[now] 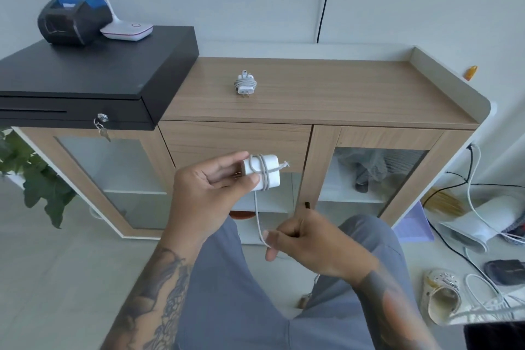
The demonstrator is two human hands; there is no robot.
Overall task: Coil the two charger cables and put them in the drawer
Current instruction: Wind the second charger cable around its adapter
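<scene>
My left hand point(211, 179) grips a white charger brick point(262, 170) in front of the cabinet, with several grey cable turns wound around it. A loose stretch of that cable point(258, 216) hangs down to my right hand point(305, 239), which pinches it below the brick. A second small white charger point(245, 85), its cable coiled around it, lies on the wooden cabinet top point(341, 88). The wooden drawer front point(235, 139) sits shut just behind the brick.
A black cash drawer point(93, 77) with a key sits on the cabinet's left, carrying a receipt printer point(72, 18) and a white lamp base point(127, 30). A plant point(31, 176) stands at left. Cables, a shoe and clutter lie on the floor at right point(468, 278).
</scene>
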